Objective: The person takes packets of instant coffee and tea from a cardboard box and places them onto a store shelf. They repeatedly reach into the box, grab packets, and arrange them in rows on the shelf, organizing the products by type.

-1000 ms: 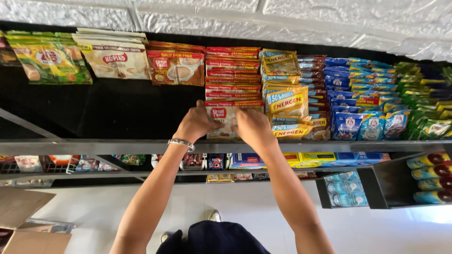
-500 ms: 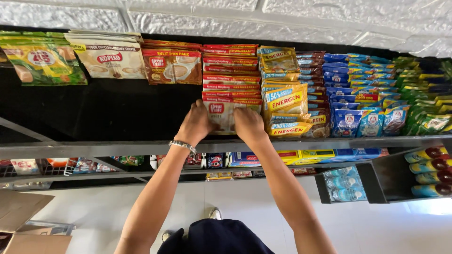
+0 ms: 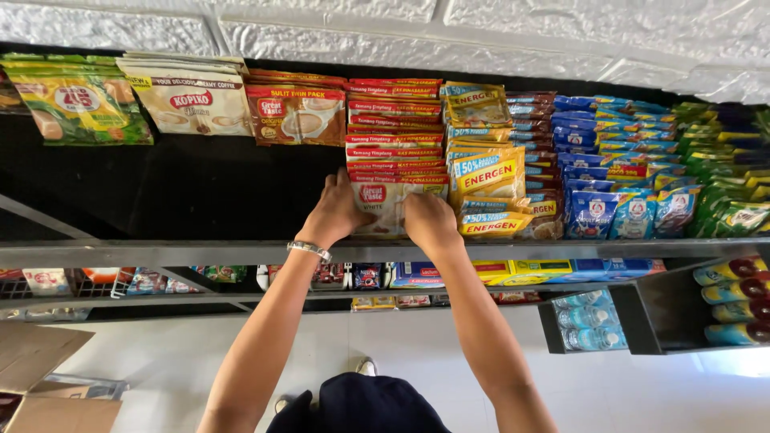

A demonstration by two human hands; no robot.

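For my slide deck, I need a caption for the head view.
Both hands, left hand and right hand, hold a red-and-white sachet pack on a stocked black shelf.

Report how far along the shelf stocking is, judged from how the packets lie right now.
Done: rows of red sachets, yellow cereal-drink packets and blue packets already fill the right of the shelf.
In hand: the left hand and right hand press the front white-and-red packet of the red row.
Left: bare black shelf shows left of the hands.
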